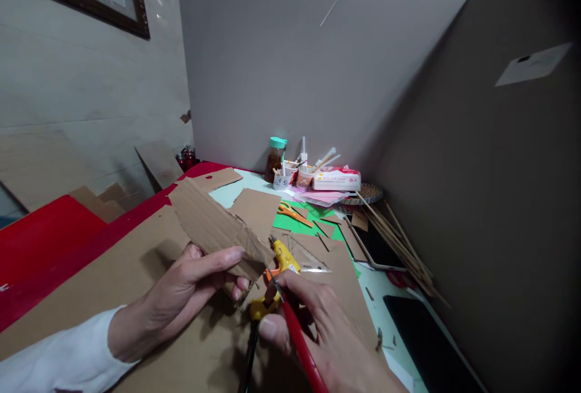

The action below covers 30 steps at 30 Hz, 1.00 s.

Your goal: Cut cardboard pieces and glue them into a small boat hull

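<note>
Head view shows the left hand (181,296) closed on a cardboard piece (209,223), with the thumb on top and the fingers under its lower corner, just left of the yellow glue gun (284,257). The right hand (318,332), directly below the glue gun, is closed around a red pen (302,344). Its thumb lies against the gun's yellow handle, but it cannot be told for sure whether it also grips the gun.

The main risk, as it seems, is near the gun's front end. It lies very close to the corner where the left fingertips are, so if the gun is hot, a small slip could bring glue or metal onto the skin. Two tools at one hand make a crowded grip, and the pen could slide. The piece is pinched only at one corner, so its long free part, rising up and left of the gun, could sag or turn.

The piece is brown corrugated board, long and irregular in outline, with rough cut edges and visible ribs. A clear triangle ruler (308,263) lies just right of the gun, and orange scissors (293,212) lie above it.
</note>
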### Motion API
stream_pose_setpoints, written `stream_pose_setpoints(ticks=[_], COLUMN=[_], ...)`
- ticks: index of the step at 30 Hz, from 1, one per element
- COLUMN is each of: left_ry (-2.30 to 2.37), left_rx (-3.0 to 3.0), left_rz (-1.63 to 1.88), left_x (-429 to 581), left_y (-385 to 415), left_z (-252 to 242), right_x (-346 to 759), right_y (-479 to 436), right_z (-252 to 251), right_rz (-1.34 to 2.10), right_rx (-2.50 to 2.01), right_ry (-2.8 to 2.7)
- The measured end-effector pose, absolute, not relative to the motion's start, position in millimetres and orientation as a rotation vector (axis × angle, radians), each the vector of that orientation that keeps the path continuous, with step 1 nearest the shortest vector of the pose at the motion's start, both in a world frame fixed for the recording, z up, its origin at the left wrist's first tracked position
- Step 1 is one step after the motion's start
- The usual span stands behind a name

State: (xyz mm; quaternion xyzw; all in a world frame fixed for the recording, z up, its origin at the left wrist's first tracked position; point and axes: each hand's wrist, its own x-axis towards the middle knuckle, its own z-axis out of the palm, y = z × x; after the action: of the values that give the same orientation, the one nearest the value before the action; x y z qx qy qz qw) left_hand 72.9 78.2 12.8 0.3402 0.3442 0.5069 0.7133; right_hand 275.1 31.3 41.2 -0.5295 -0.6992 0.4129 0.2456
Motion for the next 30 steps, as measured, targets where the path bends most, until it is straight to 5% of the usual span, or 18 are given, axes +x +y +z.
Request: stream_pose_setpoints(ticks=[30], left_ry=[0.758], left_rx=[0.710], left_rz=[1.177], left_x=[74.2], left_y=[73.2], left_z=[11.6], right_x=[277.0], right_y=[27.8], right_z=[18.4], right_rz=[0.889], right_rx=[-1.469], right_ry=[-1.953])
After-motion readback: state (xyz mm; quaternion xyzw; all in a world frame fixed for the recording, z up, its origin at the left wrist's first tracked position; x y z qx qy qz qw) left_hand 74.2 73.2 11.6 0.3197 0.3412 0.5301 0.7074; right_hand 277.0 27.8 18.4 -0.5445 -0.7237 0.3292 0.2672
